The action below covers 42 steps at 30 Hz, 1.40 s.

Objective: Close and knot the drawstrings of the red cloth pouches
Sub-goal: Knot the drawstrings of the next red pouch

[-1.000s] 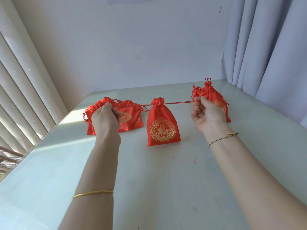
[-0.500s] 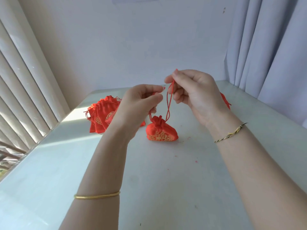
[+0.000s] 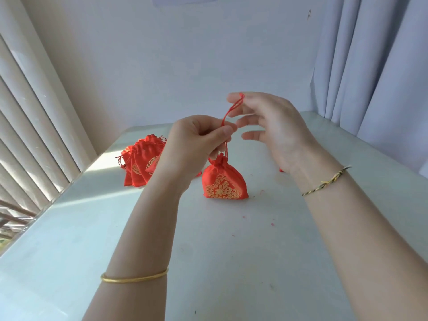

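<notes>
A red cloth pouch (image 3: 223, 181) with a gold emblem stands on the white table (image 3: 231, 251), its mouth gathered shut. Its red drawstrings (image 3: 229, 114) rise from the neck. My left hand (image 3: 194, 144) pinches the strings just above the pouch. My right hand (image 3: 271, 130) is raised higher and pinches the strings' upper end between thumb and forefinger, its other fingers spread. A pile of several more red pouches (image 3: 141, 163) lies behind my left hand, partly hidden by it.
A sliver of another red pouch (image 3: 281, 169) shows behind my right wrist. Vertical blinds (image 3: 34, 126) run along the table's left edge, and a grey curtain (image 3: 375, 66) hangs at the right. Small red thread scraps dot the tabletop.
The strings were stretched out sideways a second ago; both hands have since risen and come together above the pouch. The pouch now stands upright, and my right hand's fingers have spread.
</notes>
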Each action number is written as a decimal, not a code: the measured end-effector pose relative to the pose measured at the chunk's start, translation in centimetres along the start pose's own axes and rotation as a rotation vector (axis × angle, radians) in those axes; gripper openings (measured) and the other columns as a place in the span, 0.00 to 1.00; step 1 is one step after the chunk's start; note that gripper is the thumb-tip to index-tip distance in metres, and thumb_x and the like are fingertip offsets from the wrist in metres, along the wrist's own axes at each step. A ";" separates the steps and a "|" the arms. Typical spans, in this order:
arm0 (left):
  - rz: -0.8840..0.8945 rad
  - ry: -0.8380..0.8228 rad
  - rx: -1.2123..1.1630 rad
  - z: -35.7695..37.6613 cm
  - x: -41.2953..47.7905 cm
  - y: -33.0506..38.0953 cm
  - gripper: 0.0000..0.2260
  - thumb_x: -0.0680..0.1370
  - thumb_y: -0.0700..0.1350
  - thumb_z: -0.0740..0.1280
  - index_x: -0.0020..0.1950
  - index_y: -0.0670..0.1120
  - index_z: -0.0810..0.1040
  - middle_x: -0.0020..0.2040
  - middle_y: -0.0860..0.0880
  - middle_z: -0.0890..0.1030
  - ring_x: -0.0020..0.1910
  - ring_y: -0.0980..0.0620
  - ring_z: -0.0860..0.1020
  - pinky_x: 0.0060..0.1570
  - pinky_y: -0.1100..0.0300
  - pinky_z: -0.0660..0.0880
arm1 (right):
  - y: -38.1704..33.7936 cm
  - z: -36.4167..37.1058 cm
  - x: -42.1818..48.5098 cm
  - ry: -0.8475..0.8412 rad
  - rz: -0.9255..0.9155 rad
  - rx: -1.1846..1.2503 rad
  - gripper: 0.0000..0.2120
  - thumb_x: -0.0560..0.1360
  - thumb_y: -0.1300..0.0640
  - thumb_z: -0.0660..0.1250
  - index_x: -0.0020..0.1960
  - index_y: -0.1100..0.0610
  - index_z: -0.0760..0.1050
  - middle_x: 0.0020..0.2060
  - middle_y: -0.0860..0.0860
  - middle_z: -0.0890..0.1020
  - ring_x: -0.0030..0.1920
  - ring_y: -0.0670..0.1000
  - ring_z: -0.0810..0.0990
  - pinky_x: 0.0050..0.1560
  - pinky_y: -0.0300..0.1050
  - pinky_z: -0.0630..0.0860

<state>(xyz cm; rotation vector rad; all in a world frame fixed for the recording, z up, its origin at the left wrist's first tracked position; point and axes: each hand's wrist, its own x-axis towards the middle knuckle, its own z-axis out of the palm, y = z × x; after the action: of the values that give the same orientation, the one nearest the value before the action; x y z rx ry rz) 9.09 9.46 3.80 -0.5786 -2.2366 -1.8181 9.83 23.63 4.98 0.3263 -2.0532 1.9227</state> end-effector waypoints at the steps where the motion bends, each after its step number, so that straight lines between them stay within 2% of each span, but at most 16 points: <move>1: -0.008 0.012 -0.025 -0.1 0.1 -0.1 0.05 0.76 0.38 0.67 0.43 0.43 0.82 0.30 0.50 0.78 0.27 0.55 0.71 0.28 0.67 0.69 | 0.3 -0.2 0.1 -0.034 0.070 0.025 0.14 0.73 0.53 0.59 0.52 0.53 0.80 0.44 0.48 0.82 0.42 0.46 0.79 0.41 0.41 0.74; 4: -0.014 0.017 -0.086 -0.4 0.2 -0.3 0.06 0.77 0.38 0.66 0.44 0.41 0.82 0.32 0.46 0.78 0.29 0.51 0.71 0.29 0.65 0.69 | 1.0 -0.1 0.0 -0.127 0.128 -0.062 0.13 0.74 0.61 0.58 0.51 0.54 0.80 0.44 0.49 0.82 0.44 0.48 0.79 0.46 0.44 0.74; 8: -0.016 0.024 -0.184 -0.6 0.2 -0.3 0.06 0.77 0.37 0.65 0.46 0.42 0.82 0.32 0.48 0.80 0.29 0.55 0.74 0.28 0.67 0.71 | 1.4 0.4 -0.2 -0.161 0.036 -0.183 0.04 0.75 0.56 0.66 0.43 0.54 0.78 0.35 0.46 0.80 0.39 0.43 0.77 0.41 0.38 0.73; 13: -0.068 0.046 -0.297 -0.9 0.1 -0.4 0.05 0.76 0.34 0.65 0.47 0.40 0.80 0.34 0.47 0.83 0.34 0.56 0.81 0.32 0.67 0.76 | 0.9 -0.3 0.0 -0.097 -0.028 -0.209 0.09 0.73 0.58 0.66 0.35 0.56 0.77 0.31 0.50 0.78 0.33 0.45 0.75 0.36 0.39 0.72; 15: -0.064 0.034 -0.323 -0.9 0.1 -0.4 0.07 0.76 0.33 0.64 0.48 0.40 0.80 0.34 0.47 0.83 0.35 0.55 0.82 0.36 0.68 0.77 | 0.4 -0.6 -0.1 -0.176 0.001 -0.214 0.09 0.71 0.62 0.65 0.32 0.58 0.75 0.31 0.53 0.77 0.32 0.46 0.74 0.36 0.41 0.71; 18: -0.041 0.020 -0.289 -0.7 0.1 -0.3 0.10 0.74 0.29 0.65 0.48 0.42 0.80 0.38 0.46 0.82 0.36 0.56 0.81 0.38 0.67 0.76 | 0.3 -1.0 -0.5 -0.374 0.107 -0.308 0.11 0.70 0.62 0.63 0.30 0.57 0.74 0.30 0.52 0.77 0.31 0.47 0.74 0.36 0.42 0.72; 20: -0.027 -0.019 -0.260 -0.7 0.0 -0.2 0.13 0.73 0.28 0.66 0.50 0.43 0.79 0.41 0.46 0.81 0.36 0.56 0.81 0.40 0.67 0.76 | 0.7 -1.1 -0.5 -0.388 0.151 -0.298 0.11 0.72 0.59 0.63 0.31 0.57 0.75 0.29 0.50 0.78 0.33 0.48 0.75 0.36 0.42 0.72; 23: 0.013 -0.085 -0.184 -0.8 -0.3 0.1 0.15 0.73 0.29 0.66 0.55 0.45 0.78 0.43 0.48 0.81 0.39 0.54 0.81 0.43 0.65 0.76 | 1.6 -0.9 0.3 -0.164 0.122 -0.146 0.09 0.74 0.59 0.60 0.40 0.56 0.78 0.36 0.50 0.80 0.40 0.49 0.78 0.41 0.44 0.73; 24: 0.029 -0.104 -0.167 -0.8 -0.4 0.2 0.16 0.74 0.29 0.66 0.56 0.46 0.77 0.44 0.49 0.81 0.40 0.54 0.81 0.44 0.64 0.77 | 1.8 -0.8 0.5 -0.154 0.112 -0.110 0.10 0.74 0.61 0.58 0.43 0.55 0.78 0.38 0.50 0.81 0.43 0.50 0.79 0.44 0.45 0.74; 26: 0.062 -0.130 -0.121 -0.8 -0.5 0.3 0.18 0.74 0.28 0.65 0.57 0.48 0.76 0.46 0.49 0.80 0.41 0.52 0.81 0.45 0.62 0.78 | 2.3 -0.4 0.5 -0.241 0.120 -0.055 0.12 0.73 0.64 0.57 0.45 0.55 0.79 0.41 0.50 0.82 0.48 0.52 0.80 0.48 0.47 0.74; 29: 0.132 -0.117 0.038 -1.0 -0.6 0.2 0.21 0.73 0.29 0.66 0.60 0.50 0.75 0.50 0.48 0.77 0.42 0.52 0.80 0.48 0.59 0.79 | 2.5 -0.3 0.2 -0.319 0.129 -0.072 0.09 0.74 0.63 0.61 0.40 0.55 0.77 0.40 0.51 0.83 0.43 0.48 0.80 0.48 0.46 0.73; 32: 0.213 -0.073 0.152 -1.2 -0.3 0.0 0.23 0.73 0.29 0.67 0.61 0.52 0.73 0.52 0.47 0.75 0.41 0.54 0.80 0.44 0.63 0.78 | 2.8 -0.3 0.3 -0.282 0.103 -0.064 0.09 0.75 0.63 0.61 0.37 0.55 0.76 0.37 0.50 0.82 0.39 0.46 0.80 0.45 0.43 0.73; 34: 0.279 -0.028 0.260 -1.0 -0.1 -0.2 0.24 0.72 0.28 0.67 0.61 0.52 0.73 0.54 0.48 0.74 0.39 0.60 0.80 0.43 0.68 0.75 | 2.9 -0.2 0.4 -0.254 0.107 -0.032 0.11 0.74 0.64 0.60 0.36 0.56 0.75 0.34 0.49 0.81 0.40 0.48 0.80 0.45 0.43 0.73; 36: 0.361 0.012 0.374 -0.8 0.1 -0.4 0.25 0.70 0.26 0.65 0.62 0.49 0.75 0.55 0.51 0.72 0.41 0.60 0.80 0.46 0.71 0.75 | 3.0 0.0 0.4 -0.286 0.137 0.024 0.11 0.74 0.64 0.58 0.36 0.57 0.74 0.33 0.50 0.81 0.43 0.53 0.80 0.45 0.46 0.73; 39: 0.449 0.040 0.396 -0.4 0.0 -0.7 0.25 0.69 0.25 0.64 0.61 0.45 0.75 0.53 0.57 0.70 0.44 0.56 0.81 0.50 0.66 0.76 | 3.3 0.0 0.6 -0.303 0.192 0.102 0.13 0.75 0.64 0.55 0.37 0.57 0.74 0.33 0.51 0.80 0.43 0.56 0.79 0.43 0.46 0.73; 42: 0.488 0.051 0.357 0.0 -0.1 -0.8 0.25 0.68 0.25 0.63 0.60 0.44 0.76 0.55 0.58 0.70 0.43 0.56 0.81 0.49 0.67 0.76 | 3.6 -0.1 0.7 -0.334 0.221 0.130 0.11 0.76 0.61 0.56 0.43 0.57 0.76 0.35 0.52 0.79 0.42 0.53 0.79 0.46 0.48 0.73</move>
<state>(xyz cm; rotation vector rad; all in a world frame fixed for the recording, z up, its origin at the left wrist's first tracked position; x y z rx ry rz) 8.86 9.28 3.09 -0.8926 -2.0758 -1.1551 7.84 24.01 1.95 0.4981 -2.2551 2.2713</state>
